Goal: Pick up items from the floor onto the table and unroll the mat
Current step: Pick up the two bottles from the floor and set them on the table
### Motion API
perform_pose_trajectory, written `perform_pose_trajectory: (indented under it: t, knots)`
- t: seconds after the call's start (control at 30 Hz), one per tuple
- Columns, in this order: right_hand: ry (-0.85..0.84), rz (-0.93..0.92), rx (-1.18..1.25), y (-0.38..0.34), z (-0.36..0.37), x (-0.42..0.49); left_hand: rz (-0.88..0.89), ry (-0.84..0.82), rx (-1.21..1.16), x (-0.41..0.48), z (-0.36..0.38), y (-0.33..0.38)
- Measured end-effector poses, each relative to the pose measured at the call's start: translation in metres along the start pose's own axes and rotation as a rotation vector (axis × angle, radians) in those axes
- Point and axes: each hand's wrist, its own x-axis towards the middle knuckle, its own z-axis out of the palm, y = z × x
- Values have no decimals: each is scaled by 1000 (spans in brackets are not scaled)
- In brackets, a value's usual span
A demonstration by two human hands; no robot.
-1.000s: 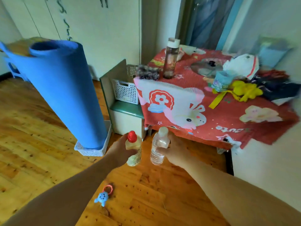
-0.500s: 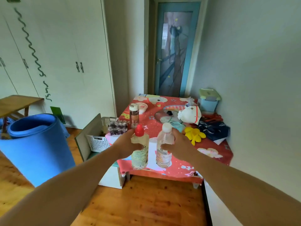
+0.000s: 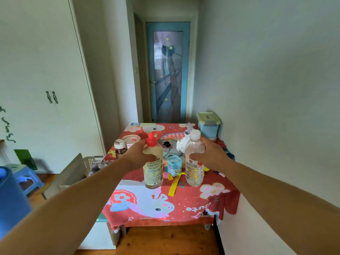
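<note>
Head view: two upright plastic bottles are held above the tabletop [image 3: 217,199], which is draped in a red cartoon-print cloth. The left hand [image 3: 137,157] wraps around a red-capped bottle [image 3: 153,165]; the right hand [image 3: 211,156] wraps around a clear ribbed water bottle [image 3: 194,162]. One rolled blue mat [image 3: 11,201] stands at far left on the wooden floor [image 3: 165,240].

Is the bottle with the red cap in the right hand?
No, the left hand grips the red-capped bottle, while the right hand holds the clear bottle with the white cap.
</note>
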Motion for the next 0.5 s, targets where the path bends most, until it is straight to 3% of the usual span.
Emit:
perform_pose_trajectory:
  t: [0.5]
  knots:
    - [41, 49, 108, 14, 37, 185, -84, 71, 15, 188, -22, -81]
